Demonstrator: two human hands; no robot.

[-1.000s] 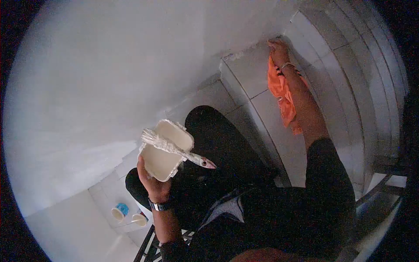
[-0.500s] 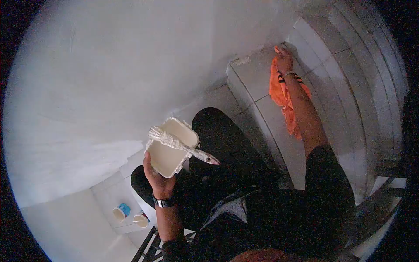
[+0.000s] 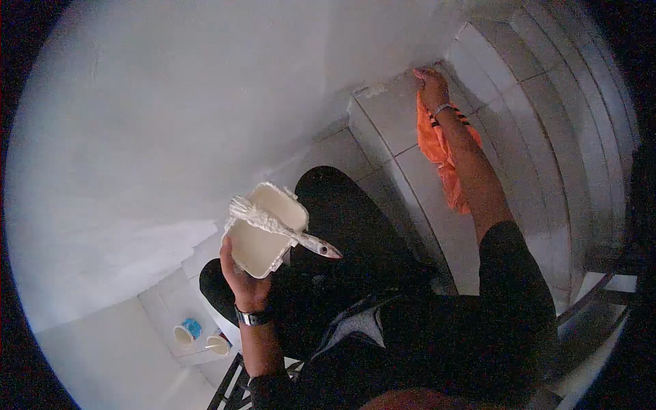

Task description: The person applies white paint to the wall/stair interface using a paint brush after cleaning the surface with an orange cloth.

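Orange cloth (image 3: 434, 143) with dark stripes lies on a tiled step (image 3: 393, 126), beside the pale wall (image 3: 178, 109); the right hand (image 3: 434, 89) holds its upper end with bent fingers, close to the corner where step and wall meet, while the rest trails under the wrist and forearm; how firmly it is gripped, I cannot tell. The left hand (image 3: 247, 283) is curled around the lower side of a cream container (image 3: 253, 251), well apart from the cloth; a paint-coated brush (image 3: 273, 225) rests across its rim, the handle sticking out toward the person's knee. Two small tubs, one with a blue label (image 3: 191, 328) and one with a pale stick (image 3: 217, 344), stand on the floor (image 3: 164, 297). Good handling would mean cloth bunched under the fingertips, light pressure along the corner, its loose end clear of wet paint; the container is best level, so the brush cannot slide off.
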